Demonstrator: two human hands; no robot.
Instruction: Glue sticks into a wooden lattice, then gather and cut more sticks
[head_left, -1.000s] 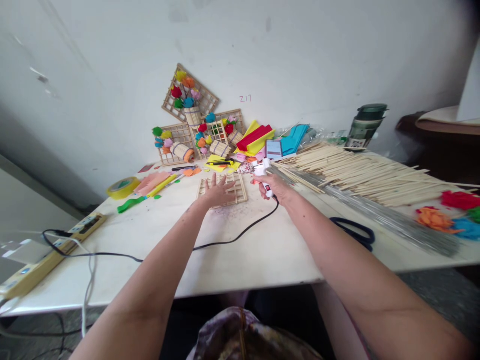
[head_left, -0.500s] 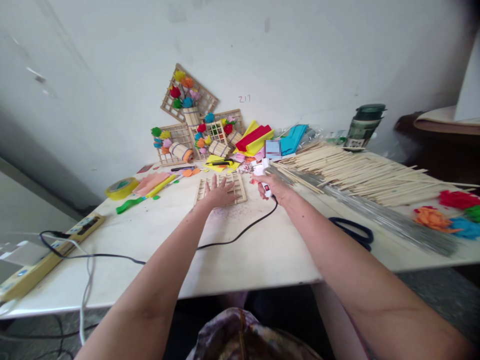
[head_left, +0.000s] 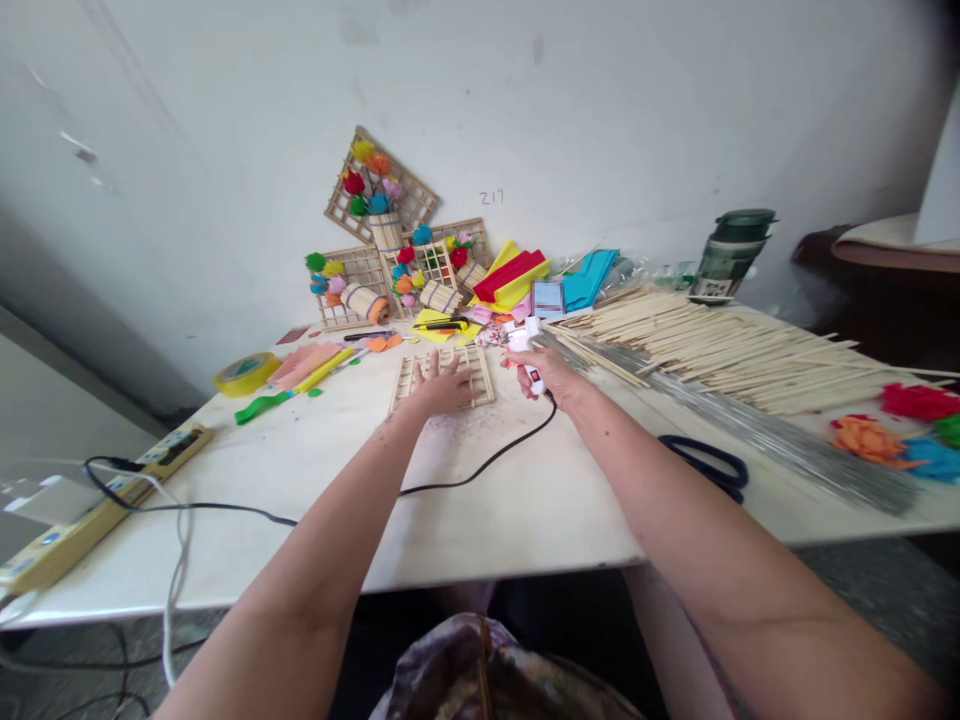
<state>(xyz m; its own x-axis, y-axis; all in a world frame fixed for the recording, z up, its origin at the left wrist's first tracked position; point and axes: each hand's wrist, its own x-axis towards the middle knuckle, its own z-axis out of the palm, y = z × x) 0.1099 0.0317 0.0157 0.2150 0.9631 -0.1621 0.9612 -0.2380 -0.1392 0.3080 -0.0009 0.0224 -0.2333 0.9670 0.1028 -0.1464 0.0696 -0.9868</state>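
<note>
My left hand lies with fingers spread over a small lattice of thin wooden sticks, which rests flat on the table. The palm hides part of its near edge. To the right, my right hand is wrapped round a white hot glue gun with a red switch. A black cord runs from the gun's handle leftward over the table, passing under my left forearm. The gun is beside the lattice, apart from it.
Lattices with paper flowers lean on the back wall. Wooden sticks, grey wires and dark scissors lie right, near a green bottle. Yellow tape and a power strip lie left. A craft knife lies behind the lattice.
Both hands stay in nearly the same places, the left on the lattice and the right on the glue gun. The whole view has shifted very slightly.
</note>
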